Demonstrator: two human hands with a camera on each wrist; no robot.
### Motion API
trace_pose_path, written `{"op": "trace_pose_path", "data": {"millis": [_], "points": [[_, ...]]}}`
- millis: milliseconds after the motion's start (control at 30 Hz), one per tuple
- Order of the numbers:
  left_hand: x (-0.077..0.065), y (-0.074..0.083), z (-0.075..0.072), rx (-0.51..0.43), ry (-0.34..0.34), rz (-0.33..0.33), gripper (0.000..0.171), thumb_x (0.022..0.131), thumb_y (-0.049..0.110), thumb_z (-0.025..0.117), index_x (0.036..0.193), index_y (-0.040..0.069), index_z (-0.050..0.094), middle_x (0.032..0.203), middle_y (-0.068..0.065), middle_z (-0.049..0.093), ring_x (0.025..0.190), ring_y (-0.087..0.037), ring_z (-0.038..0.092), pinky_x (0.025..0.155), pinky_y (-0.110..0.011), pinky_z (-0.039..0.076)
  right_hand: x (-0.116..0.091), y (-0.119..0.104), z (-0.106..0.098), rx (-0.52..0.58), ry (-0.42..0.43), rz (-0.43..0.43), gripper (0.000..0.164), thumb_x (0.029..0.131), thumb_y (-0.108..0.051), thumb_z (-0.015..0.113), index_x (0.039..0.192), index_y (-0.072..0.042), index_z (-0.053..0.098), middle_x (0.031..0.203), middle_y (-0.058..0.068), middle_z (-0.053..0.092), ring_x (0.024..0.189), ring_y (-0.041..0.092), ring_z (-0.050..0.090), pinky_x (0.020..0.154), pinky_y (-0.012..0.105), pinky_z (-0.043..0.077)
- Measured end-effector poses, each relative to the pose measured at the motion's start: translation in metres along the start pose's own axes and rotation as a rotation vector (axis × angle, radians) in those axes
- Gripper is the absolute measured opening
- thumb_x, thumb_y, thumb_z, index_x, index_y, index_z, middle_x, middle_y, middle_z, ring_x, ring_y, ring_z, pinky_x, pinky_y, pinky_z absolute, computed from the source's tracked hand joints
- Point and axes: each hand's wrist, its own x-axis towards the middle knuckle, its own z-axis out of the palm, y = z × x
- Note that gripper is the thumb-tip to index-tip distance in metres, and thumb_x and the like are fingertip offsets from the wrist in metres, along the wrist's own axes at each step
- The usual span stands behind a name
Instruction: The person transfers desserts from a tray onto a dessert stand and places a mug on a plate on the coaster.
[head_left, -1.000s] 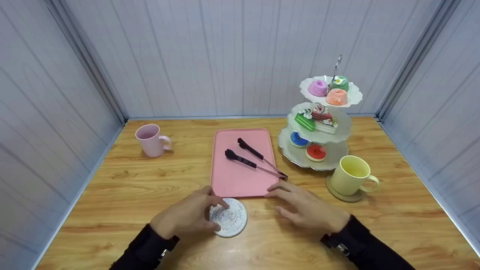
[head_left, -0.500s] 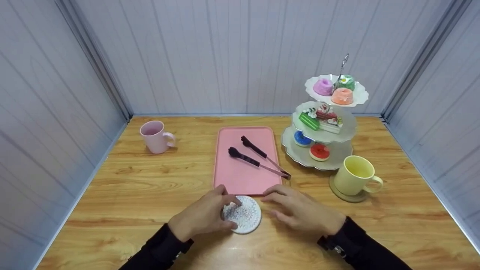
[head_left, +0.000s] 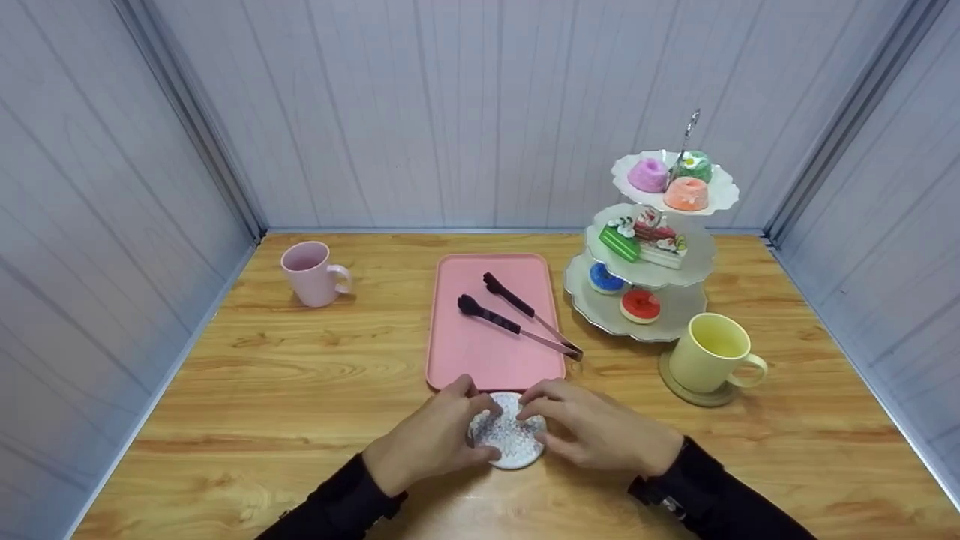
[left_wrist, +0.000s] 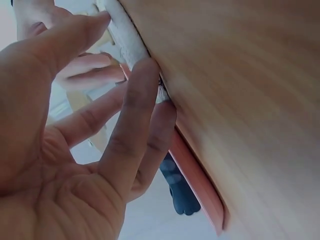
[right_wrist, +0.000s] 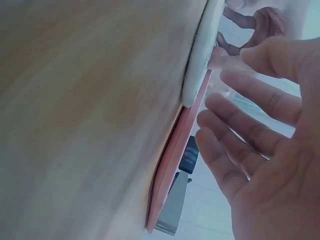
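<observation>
A round white patterned coaster (head_left: 511,442) lies on the wooden table just in front of the pink tray (head_left: 469,356). My left hand (head_left: 427,439) grips it at the left rim, thumb and fingers bent around the edge; the left wrist view shows the fingertips against the coaster's side (left_wrist: 129,40). My right hand (head_left: 611,431) is at the coaster's right side, fingers loosely bent and spread. In the right wrist view its palm faces the coaster (right_wrist: 201,60) without a grip on it; whether a fingertip touches it, I cannot tell.
Black-tipped metal tongs (head_left: 491,316) lie spread on the tray, overhanging its right edge. A pink mug (head_left: 309,277) stands at the left. At the right are a tiered stand (head_left: 600,311) with cakes and donuts, and a yellow mug (head_left: 705,360) on a coaster (head_left: 697,400).
My left hand has slid the coaster to the right along the table, toward the right hand. The right hand has shifted slightly left. The head view has turned a little.
</observation>
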Motion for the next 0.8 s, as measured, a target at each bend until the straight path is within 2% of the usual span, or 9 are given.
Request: {"op": "trace_pose_path", "data": {"millis": [367, 600, 800], "points": [[0.011, 0.012, 0.009, 0.002, 0.007, 0.041, 0.048, 0.081, 0.036, 0.093, 0.121, 0.013, 0.076, 0.108, -0.005, 0.06, 0.092, -0.01, 0.058, 0.081, -0.023, 0.058, -0.007, 0.002, -0.003, -0.002, -0.031, 0.062, 0.029, 0.096, -0.026, 0.077, 0.124, -0.023, 0.074, 0.135, -0.001, 0.062, 0.126, 0.014, 0.06, 0.108, 0.04, 0.056], [0.021, 0.021, 0.016, 0.051, 0.016, 0.072, 0.043, 0.082, 0.035, 0.092, 0.117, 0.015, 0.077, 0.109, -0.006, 0.061, 0.091, -0.012, 0.058, 0.08, -0.022, 0.057, -0.011, 0.007, -0.007, -0.021, -0.027, 0.117, 0.023, 0.097, -0.032, 0.078, 0.118, -0.023, 0.071, 0.127, -0.006, 0.058, 0.114, 0.01, 0.058, 0.1, 0.038, 0.057], [0.027, 0.029, 0.021, 0.082, 0.02, 0.095, 0.038, 0.084, 0.036, 0.091, 0.116, 0.019, 0.08, 0.108, -0.005, 0.062, 0.092, -0.012, 0.056, 0.078, -0.022, 0.055, -0.017, 0.014, -0.008, -0.023, -0.013, 0.135, 0.027, 0.095, -0.034, 0.08, 0.118, -0.025, 0.07, 0.13, -0.008, 0.058, 0.119, 0.01, 0.057, 0.102, 0.04, 0.057]]}}
